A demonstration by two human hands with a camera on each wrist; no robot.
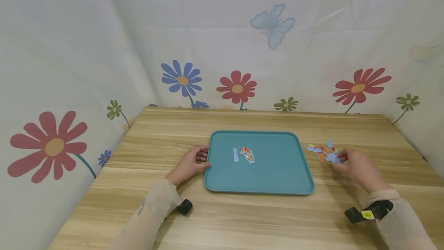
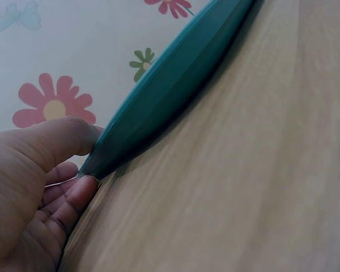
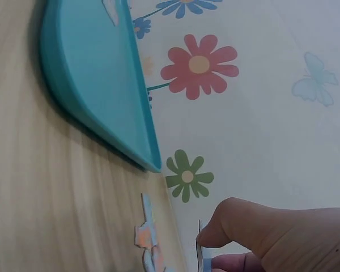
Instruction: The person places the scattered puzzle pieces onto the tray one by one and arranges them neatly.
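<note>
My left hand [image 1: 192, 163] pinches the left edge of a teal tray [image 1: 274, 173] between thumb and fingers. In the left wrist view the thumb lies on the rim and the fingertips are tucked at its lower side. Two jigsaw puzzle pieces lie on the tray: a narrow pale blue strip [image 1: 236, 155] and a multicoloured piece [image 1: 248, 155]. To the tray's right, my right hand [image 1: 360, 169] pinches a thin puzzle piece [image 3: 200, 252], seen edge-on in the right wrist view. Beside those fingertips lies a small group of puzzle pieces [image 1: 322, 152] in orange and pale blue.
The wooden table [image 1: 243, 219] carries the tray and the loose pieces. Behind it hangs a white cloth [image 1: 208, 41] printed with flowers and a butterfly, and it also runs along the left side. A black wrist camera [image 1: 353, 215] sits below the right hand.
</note>
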